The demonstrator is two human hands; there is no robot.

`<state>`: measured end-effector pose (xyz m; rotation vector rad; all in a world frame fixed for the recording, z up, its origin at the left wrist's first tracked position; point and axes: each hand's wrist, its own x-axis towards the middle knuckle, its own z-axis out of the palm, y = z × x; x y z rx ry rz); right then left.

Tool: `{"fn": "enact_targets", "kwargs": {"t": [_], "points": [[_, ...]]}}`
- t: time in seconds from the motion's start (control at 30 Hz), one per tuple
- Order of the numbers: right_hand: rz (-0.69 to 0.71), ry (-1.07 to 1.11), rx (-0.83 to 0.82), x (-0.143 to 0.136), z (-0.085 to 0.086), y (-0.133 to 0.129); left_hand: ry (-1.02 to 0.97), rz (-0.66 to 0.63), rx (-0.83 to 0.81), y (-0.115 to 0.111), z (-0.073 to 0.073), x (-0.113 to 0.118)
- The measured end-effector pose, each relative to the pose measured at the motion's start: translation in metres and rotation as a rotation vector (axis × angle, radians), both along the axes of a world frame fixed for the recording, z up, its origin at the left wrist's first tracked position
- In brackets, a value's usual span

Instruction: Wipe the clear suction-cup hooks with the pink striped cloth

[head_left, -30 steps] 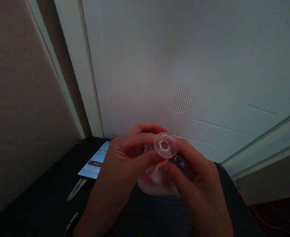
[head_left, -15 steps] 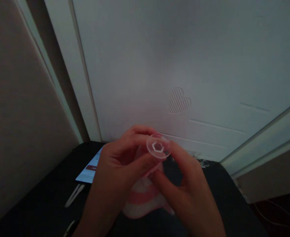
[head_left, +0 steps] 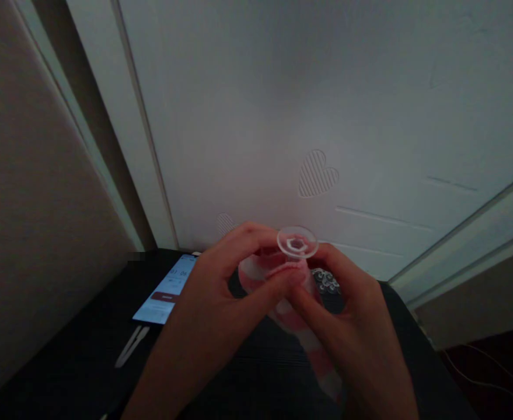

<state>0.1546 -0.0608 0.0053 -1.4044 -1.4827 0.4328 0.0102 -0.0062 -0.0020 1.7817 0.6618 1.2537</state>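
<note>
Above the middle of the dark tabletop (head_left: 85, 356), a clear plastic spool (head_left: 297, 243) with a hexagonal hub is held up near the white wall, its flat round flange facing the camera and pink-and-white striped ribbon (head_left: 309, 338) trailing from it down toward the near edge. Both hands close on it: the left hand (head_left: 221, 291) pinches the ribbon just below the flange with thumb and fingers, while the right hand (head_left: 352, 315) grips the ribbon and spool from the other side, fingertips touching the left's. Toward the tabletop's far left corner lies a lit phone (head_left: 165, 289), with pale tweezers (head_left: 130, 346) just nearer, and some small clear beads (head_left: 326, 280) sit by the far edge behind the right hand.
</note>
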Motion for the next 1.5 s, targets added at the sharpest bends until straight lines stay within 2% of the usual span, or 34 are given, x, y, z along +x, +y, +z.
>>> {"fn": "enact_targets", "kwargs": {"t": [0.3, 0.57, 0.7, 0.87, 1.03, 1.17, 1.3, 1.5], "points": [[-0.009, 0.011, 0.009, -0.004, 0.003, -0.001, 0.023, -0.139, -0.144, 0.000, 0.002, -0.007], [0.006, 0.025, 0.013, -0.006, 0.002, -0.003, -0.067, -0.100, -0.106, 0.000, 0.009, -0.006], [0.060, 0.024, -0.012, -0.004, 0.000, -0.003, -0.056, -0.104, -0.129, -0.001, 0.012, -0.005], [0.092, 0.032, -0.018, -0.002, -0.002, -0.004, -0.030, -0.065, -0.023, -0.001, 0.010, -0.006], [0.066, 0.063, 0.055, 0.004, -0.003, -0.006, 0.138, 0.012, 0.127, 0.002, 0.006, -0.002], [0.061, -0.003, 0.110, 0.006, 0.000, -0.008, 0.202, -0.023, 0.216, 0.002, 0.004, 0.002], [0.041, -0.053, 0.075, 0.005, 0.002, -0.007, 0.255, -0.062, 0.212, 0.002, 0.001, 0.005], [0.003, -0.008, 0.043, 0.008, -0.001, -0.006, 0.256, -0.087, 0.152, 0.004, -0.001, 0.006]]}}
